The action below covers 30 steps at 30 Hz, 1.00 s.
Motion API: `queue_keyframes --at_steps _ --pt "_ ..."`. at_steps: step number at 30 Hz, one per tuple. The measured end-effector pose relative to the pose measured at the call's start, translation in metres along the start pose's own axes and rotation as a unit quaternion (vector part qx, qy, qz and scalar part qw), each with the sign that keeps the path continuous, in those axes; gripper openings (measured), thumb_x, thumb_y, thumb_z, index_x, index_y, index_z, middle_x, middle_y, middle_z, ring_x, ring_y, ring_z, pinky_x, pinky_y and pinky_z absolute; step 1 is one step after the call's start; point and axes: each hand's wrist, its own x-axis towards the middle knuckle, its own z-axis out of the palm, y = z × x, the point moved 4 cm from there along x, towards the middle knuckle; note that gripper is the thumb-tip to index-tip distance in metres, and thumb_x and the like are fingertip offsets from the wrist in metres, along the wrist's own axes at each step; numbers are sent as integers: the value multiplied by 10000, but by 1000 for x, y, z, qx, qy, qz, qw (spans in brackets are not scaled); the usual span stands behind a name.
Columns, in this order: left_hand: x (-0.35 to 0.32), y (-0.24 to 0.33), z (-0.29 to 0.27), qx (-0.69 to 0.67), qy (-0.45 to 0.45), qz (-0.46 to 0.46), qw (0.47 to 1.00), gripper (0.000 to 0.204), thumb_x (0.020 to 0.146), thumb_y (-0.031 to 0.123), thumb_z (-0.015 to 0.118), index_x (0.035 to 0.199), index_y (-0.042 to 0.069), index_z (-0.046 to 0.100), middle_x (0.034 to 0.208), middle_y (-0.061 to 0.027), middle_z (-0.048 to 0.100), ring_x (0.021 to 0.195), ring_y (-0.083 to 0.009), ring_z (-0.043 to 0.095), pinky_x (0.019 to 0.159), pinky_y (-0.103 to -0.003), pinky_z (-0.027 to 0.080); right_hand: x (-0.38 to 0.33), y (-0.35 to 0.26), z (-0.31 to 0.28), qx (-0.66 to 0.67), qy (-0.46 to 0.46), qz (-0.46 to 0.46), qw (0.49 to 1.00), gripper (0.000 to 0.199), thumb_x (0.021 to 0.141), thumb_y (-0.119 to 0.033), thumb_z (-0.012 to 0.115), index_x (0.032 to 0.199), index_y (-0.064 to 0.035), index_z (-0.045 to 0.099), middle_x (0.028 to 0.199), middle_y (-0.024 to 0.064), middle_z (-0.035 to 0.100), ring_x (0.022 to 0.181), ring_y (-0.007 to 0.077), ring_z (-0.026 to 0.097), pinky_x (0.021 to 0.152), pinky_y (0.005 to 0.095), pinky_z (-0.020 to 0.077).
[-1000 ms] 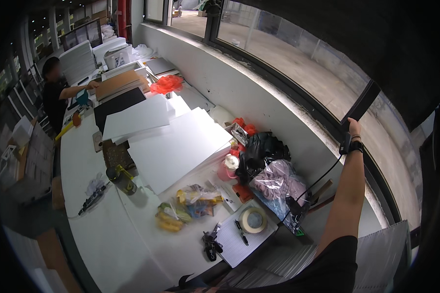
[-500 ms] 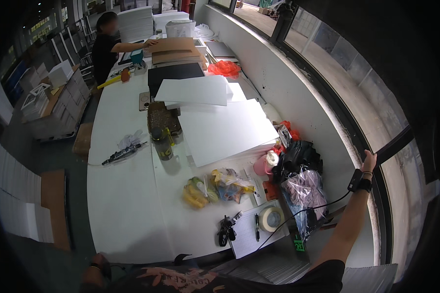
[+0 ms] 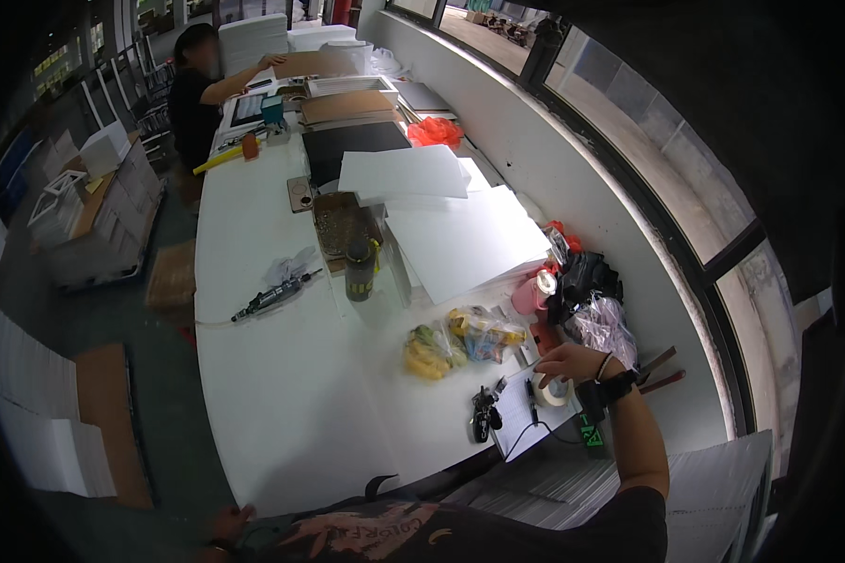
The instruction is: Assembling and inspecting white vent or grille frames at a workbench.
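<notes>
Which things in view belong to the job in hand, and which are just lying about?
Likely in the job, nearest the right hand (contact unclear):
tape roll
pen
paper

Apparently just lying about:
bagged yellow fruit
dark bottle
handheld tool
white boards

Worn on the person's head, the left of two wide fisheye cameras looks steeply down and forward from the near end of the white table, facing along its length, with the dark shirt close below and a co-worker well off at upper left.
</notes>
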Motion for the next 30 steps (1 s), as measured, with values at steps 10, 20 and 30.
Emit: queue_keyframes --at_steps 10,20,30 --pt "36 -2 -6 13 -68 150 986 544 696 486 705 694 -36 548 625 -143 550 555 -252 493 542 -368 408 56 17 221 -168 -236 135 947 350 825 -324 539 899 -10 674 881 64 689 785 167 656 725 281 502" --pt "58 22 -22 187 -246 244 919 641 725 621 582 806 -11 655 787 -189 645 757 -330 625 670 -396 477 67 32 448 190 -136 270 934 472 836 -328 598 1104 59 562 1011 160 632 807 249 648 682 368 548" --pt "75 13 -12 153 -280 239 917 617 714 606 616 754 -5 686 693 -165 644 662 -263 639 623 -350 477 118 15 503 628 118 241 730 417 740 -244 680 1018 33 538 911 146 586 754 277 614 637 402 535"
